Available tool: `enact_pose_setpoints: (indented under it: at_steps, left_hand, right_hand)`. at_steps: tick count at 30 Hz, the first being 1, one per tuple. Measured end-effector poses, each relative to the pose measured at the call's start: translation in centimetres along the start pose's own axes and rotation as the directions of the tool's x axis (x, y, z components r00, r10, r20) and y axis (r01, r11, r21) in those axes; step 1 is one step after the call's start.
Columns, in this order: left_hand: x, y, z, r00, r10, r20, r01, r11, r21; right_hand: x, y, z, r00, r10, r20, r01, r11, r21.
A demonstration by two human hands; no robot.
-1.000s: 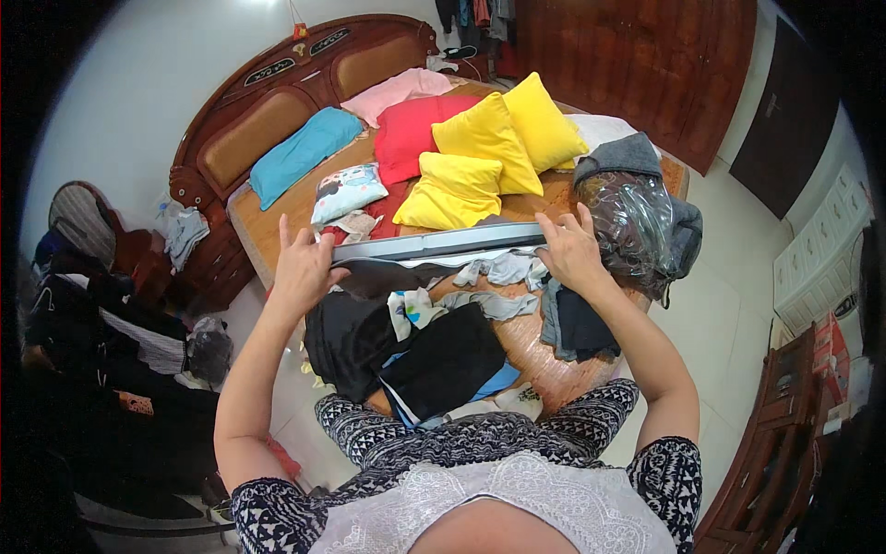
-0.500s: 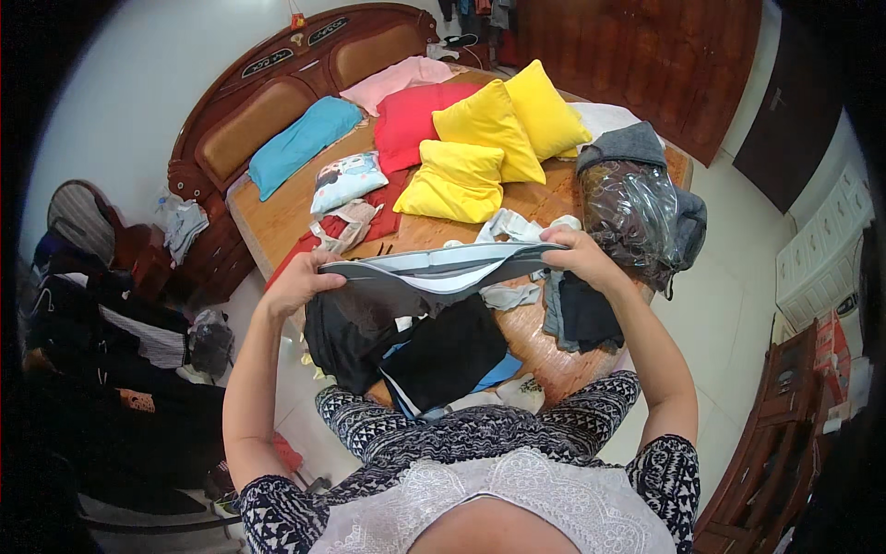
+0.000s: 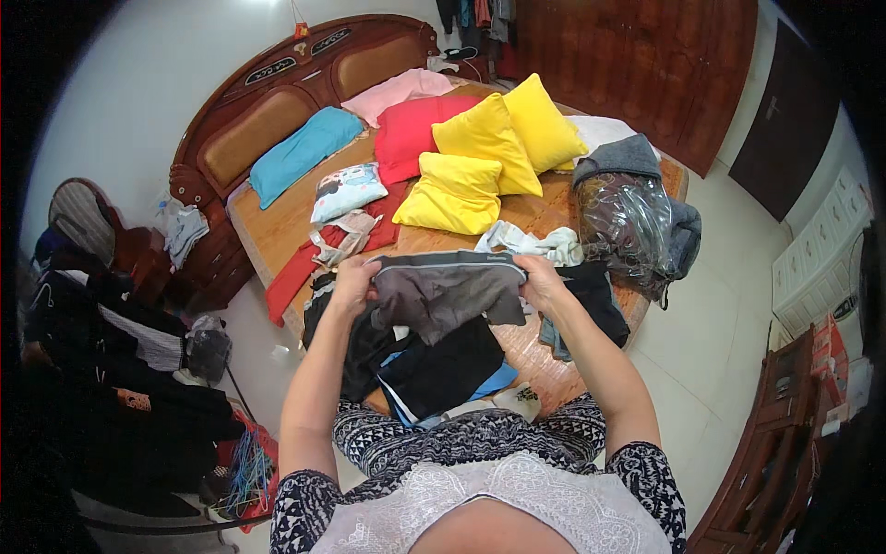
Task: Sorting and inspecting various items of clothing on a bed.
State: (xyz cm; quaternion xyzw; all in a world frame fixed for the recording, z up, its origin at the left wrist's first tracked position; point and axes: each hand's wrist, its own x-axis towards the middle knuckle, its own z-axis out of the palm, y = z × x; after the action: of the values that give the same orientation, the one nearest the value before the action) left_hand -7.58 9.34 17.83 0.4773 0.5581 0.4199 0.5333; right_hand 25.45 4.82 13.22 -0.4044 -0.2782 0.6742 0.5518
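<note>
A pair of dark grey underpants (image 3: 443, 294) hangs stretched by its waistband between my two hands, above the bed. My left hand (image 3: 354, 283) is closed on one end of the waistband, and my right hand (image 3: 540, 280) grips the other end. Behind and below the underpants lie folded black clothes (image 3: 452, 369) with blue cloth showing at their edge. To the right, partly behind my right forearm, is a small dark folded pile (image 3: 595, 291). White crumpled cloth (image 3: 531, 242) lies just beyond the waistband.
Yellow cushions (image 3: 448, 192), a red pillow (image 3: 411, 138) and a blue pillow (image 3: 305, 155) lie farther back on the bed (image 3: 268, 226). A clear plastic bag of dark items (image 3: 623, 217) sits at its right side. Dark clothes hang at left, by a red basket of hangers (image 3: 254, 466).
My hands have come closer together and the waistband has narrowed. The underpants now hang down with their front showing, where before the opening was spread wide.
</note>
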Motion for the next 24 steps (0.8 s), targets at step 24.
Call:
enact_pose_setpoints:
  at_steps: [24]
  left_hand:
    - [-7.3,7.9,8.0,0.854,0.381,0.354,-0.423,0.905,0.045]
  right_hand:
    - [-1.4,-1.6,3.6,0.859,-0.436,0.268,0.512,0.716,-0.475]
